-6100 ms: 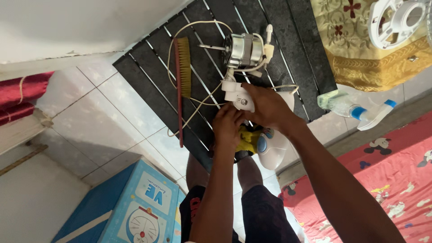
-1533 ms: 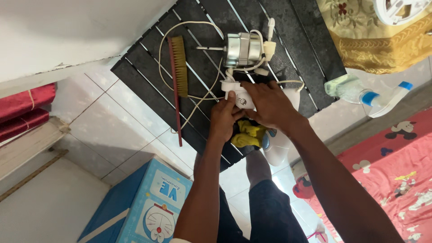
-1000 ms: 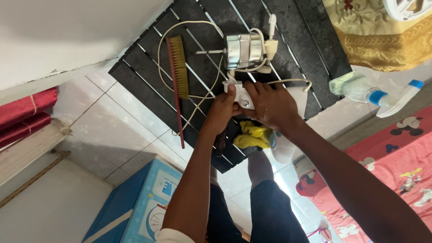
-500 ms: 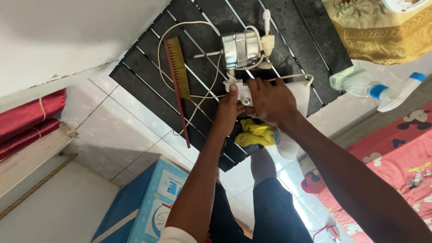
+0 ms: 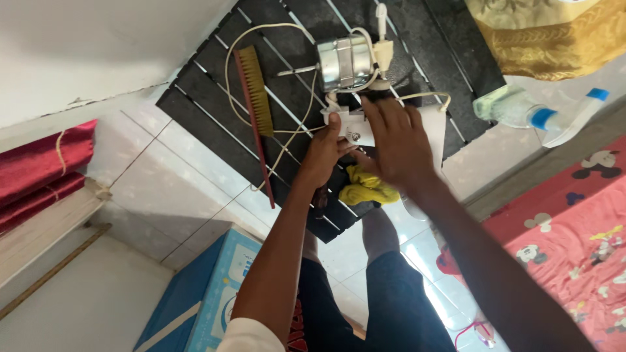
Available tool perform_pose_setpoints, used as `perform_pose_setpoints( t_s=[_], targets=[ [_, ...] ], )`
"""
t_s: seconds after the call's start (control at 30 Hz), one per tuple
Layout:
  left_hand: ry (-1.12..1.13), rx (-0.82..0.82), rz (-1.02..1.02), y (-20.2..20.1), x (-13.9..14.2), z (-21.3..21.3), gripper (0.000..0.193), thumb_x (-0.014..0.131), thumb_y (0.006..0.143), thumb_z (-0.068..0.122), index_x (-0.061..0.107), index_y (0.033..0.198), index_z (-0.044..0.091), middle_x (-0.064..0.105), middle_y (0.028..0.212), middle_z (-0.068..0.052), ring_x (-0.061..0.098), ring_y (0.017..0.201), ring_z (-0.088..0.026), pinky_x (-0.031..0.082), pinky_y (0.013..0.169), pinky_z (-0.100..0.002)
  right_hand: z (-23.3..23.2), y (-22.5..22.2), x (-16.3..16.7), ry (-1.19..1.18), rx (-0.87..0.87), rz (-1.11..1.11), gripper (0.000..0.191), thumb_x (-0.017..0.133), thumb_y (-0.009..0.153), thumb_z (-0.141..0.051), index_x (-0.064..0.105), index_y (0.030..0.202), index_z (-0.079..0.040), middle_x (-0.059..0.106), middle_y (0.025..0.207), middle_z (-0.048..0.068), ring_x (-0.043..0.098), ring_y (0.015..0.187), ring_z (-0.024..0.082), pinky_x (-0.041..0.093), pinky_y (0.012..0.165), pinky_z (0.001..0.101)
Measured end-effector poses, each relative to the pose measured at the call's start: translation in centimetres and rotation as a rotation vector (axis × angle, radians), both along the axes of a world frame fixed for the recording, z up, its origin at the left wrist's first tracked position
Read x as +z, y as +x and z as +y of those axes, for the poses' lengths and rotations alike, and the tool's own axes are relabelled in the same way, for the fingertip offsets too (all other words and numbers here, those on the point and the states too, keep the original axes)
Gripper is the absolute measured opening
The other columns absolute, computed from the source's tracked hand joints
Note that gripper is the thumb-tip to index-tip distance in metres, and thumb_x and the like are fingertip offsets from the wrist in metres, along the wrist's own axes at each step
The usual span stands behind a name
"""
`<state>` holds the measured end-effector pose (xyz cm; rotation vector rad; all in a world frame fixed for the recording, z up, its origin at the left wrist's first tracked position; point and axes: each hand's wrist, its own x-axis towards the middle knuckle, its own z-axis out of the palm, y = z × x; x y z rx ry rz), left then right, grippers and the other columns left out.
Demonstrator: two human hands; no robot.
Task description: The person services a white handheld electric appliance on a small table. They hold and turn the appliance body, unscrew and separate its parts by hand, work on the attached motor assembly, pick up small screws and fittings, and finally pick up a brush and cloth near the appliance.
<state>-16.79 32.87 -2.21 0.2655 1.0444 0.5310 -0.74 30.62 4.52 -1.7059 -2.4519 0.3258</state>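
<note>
Both hands (image 5: pixel 365 146) on white housing (image 5: pixel 355 125)

Floor (image 5: pixel 169 176): pale square tiles, dark grout lines, daylight glare on tiles at lower right. Black slatted mat (image 5: pixel 215 104) lies on tiles. White wall (image 5: pixel 98 45) at upper left, hairline crack along its base. Red curtain (image 5: pixel 39 163) bunched at left edge, tied with cord. Blue cardboard box (image 5: pixel 202 300) stands on floor near wall. Red cartoon-print mat (image 5: pixel 574 228) at right. Gold patterned cloth (image 5: pixel 548 32) at upper right.
</note>
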Motion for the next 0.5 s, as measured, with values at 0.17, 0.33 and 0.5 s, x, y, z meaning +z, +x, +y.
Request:
perform_pose_setpoints(
  t_s=[0.17,0.33,0.5],
  targets=[
    [0.007,0.003,-0.023,0.5,-0.1,0.2,0.090,0.044,0.096,0.068,0.051,0.138,-0.011,0.067,0.128,-0.021,0.070,0.115,-0.027,0.057,0.102,-0.039,-8.1,-5.9,2.8,-0.663,-0.654,0.314,0.037,0.069,0.090,-0.038,0.064,0.110,-0.007,0.069,0.103,0.017,0.067,0.101,0.036,0.053,0.085,0.0471],
    [-0.005,0.018,-0.022,0.9,0.0,0.2,0.089,0.045,0.095,0.067,0.047,0.142,-0.008,0.064,0.132,-0.021,0.068,0.118,-0.027,0.057,0.104,-0.040,-10.6,-11.2,-2.2,-0.883,-0.704,0.199,0.050,0.067,0.090,-0.055,0.062,0.103,-0.006,0.074,0.084,0.017,0.074,0.079,0.038,0.059,0.069,0.0504],
    [0.001,0.010,-0.016,0.8,0.0,0.1,0.087,0.042,0.098,0.065,0.047,0.143,-0.010,0.064,0.133,-0.022,0.068,0.119,-0.029,0.056,0.105,-0.040,-12.6,-12.0,-5.4,-0.846,-0.802,0.285,0.046,0.066,0.091,-0.042,0.056,0.112,-0.003,0.072,0.087,0.022,0.071,0.081,0.044,0.057,0.070,0.0545]
  ],
)
